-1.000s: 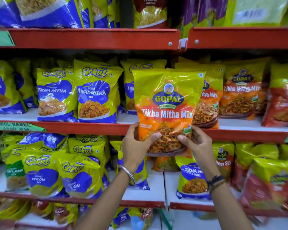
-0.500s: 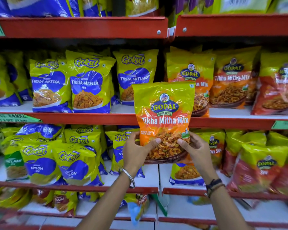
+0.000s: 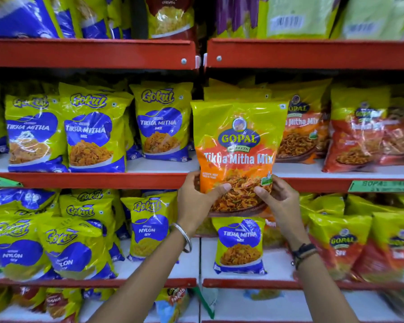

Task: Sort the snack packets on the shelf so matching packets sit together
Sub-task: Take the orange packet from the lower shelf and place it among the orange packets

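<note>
I hold a yellow-and-orange Gopal Tikha Mitha Mix packet upright in front of the middle shelf. My left hand grips its lower left corner and my right hand its lower right corner. Behind it on the right stand more Gopal Tikha Mitha Mix packets. To its left stand blue-and-yellow Gokul Tikha Mitha packets. One lone Gokul Tikha Mitha packet stands on the lower shelf below my hands.
Red Gopal packets fill the far right of the middle shelf. Gokul Nylon Sev packets crowd the lower left shelf, Gopal Sev packets the lower right. A red upper shelf edge runs above, with more packets on it.
The Gopal packet in both hands dipped down, then rose again to the right section of the middle shelf. The view shifted with my head.
</note>
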`<state>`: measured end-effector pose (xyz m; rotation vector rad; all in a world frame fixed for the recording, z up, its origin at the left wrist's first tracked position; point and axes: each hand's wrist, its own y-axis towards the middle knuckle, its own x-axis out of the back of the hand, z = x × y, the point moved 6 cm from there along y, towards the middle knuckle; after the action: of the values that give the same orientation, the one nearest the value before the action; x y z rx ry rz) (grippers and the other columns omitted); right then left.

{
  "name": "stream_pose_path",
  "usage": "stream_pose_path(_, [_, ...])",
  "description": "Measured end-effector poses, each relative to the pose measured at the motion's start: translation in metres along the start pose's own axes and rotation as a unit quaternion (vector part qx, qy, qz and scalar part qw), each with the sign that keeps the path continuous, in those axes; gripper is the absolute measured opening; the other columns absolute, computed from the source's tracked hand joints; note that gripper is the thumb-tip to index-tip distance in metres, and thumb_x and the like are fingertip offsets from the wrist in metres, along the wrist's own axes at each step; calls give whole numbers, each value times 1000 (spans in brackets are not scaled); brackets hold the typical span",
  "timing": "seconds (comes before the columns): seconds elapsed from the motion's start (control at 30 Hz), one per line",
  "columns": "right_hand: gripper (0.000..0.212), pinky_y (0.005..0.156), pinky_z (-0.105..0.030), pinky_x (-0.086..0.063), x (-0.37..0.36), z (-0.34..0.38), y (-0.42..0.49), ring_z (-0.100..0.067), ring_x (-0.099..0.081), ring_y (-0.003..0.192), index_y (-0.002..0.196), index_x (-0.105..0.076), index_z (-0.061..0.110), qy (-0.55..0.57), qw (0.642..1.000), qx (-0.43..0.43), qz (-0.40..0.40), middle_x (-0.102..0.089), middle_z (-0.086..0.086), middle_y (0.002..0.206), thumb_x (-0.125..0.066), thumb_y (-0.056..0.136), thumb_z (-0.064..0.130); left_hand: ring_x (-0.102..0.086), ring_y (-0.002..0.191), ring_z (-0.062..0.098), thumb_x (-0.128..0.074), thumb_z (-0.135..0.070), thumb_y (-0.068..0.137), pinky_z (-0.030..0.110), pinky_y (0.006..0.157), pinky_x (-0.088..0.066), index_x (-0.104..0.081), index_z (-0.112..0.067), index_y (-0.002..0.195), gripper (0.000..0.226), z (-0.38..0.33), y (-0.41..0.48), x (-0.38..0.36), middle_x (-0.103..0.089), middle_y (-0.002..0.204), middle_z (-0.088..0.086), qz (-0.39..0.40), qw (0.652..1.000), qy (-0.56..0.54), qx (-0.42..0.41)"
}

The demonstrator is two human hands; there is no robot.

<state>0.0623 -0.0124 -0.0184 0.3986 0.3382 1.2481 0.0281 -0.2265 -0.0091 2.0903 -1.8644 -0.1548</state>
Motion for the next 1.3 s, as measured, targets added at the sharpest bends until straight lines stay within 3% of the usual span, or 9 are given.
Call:
stream_pose_path(0.13, [37,80,-14,-50,55,15,37,4,-65,87,105,-63,25,-37,999,28,-16,-74,19,91,-71,77,3,-67,92,10,-80,-56,46,34,82,-57,-55,-18,116,84,-31,19,-59,-71,105,1,18,999,-26,-43])
stream_pose_path(0.3, [45,81,-21,-55,121,23,73,-3,-64,95,122,-54,19,-83,993,74,-46,-65,2,109,-71,80,19,-61,106,18,-82,-49,56,41,92,-52,-45,-20,120,80,-56,34,-141,-63,116,4,36,995,-43,-79])
stream_pose_path(0.43, [55,76,-17,-53,159,6,95,-19,-63,98,130,-48,8,-139,986,77,-53,-65,-13,113,-68,82,26,-53,108,15,-81,-27,69,12,85,-43,-41,-18,125,69,-60,38,-194,-55,121,1,52,993,-63,-83])
stream_pose_path(0.6, [52,69,-8,-48,183,-17,114,17,-59,86,132,-47,6,-173,983,49,-42,-63,-4,108,-67,85,18,-51,116,19,-77,-37,74,34,92,-45,-37,-14,134,76,-46,53,-234,-52,131,4,68,996,-30,-58])
stream_pose_path(0.67, [54,77,-17,-52,188,-28,123,9,-61,96,130,-49,5,-183,982,32,-28,-65,-4,112,-67,83,27,-51,120,23,-75,-40,75,35,93,-45,-38,-13,134,75,-38,60,-244,-52,132,7,75,996,-11,-50])
stream_pose_path(0.83, [55,87,-20,-47,190,-43,145,-19,-58,116,132,-50,11,-218,976,14,-6,-62,-7,126,-64,84,36,-50,123,33,-66,-45,81,45,97,-46,-40,-5,131,69,-27,78,-259,-53,131,15,87,993,59,-48])
stream_pose_path(0.97, [62,98,-36,-45,189,-45,145,-22,-54,122,137,-46,11,-239,971,-5,-15,-58,-8,133,-62,85,42,-45,128,33,-64,-38,85,40,100,-42,-34,-1,136,69,-30,80,-261,-48,137,17,92,988,103,-65])
stream_pose_path(1.13, [42,88,-13,-33,175,-19,95,-6,-45,105,121,-53,5,-305,930,132,-157,-56,-9,120,-63,89,31,-49,121,17,-60,-19,89,23,98,-39,-45,-7,128,43,-35,33,-218,-54,128,8,7,984,61,-170])
stream_pose_path(1.3, [31,91,-22,-39,131,-63,27,-10,-53,102,105,-61,11,-242,961,110,-82,-58,1,106,-57,88,37,-50,111,11,-52,-16,92,20,100,-38,-53,-10,113,21,20,-16,-158,-54,113,1,-85,972,56,-212])
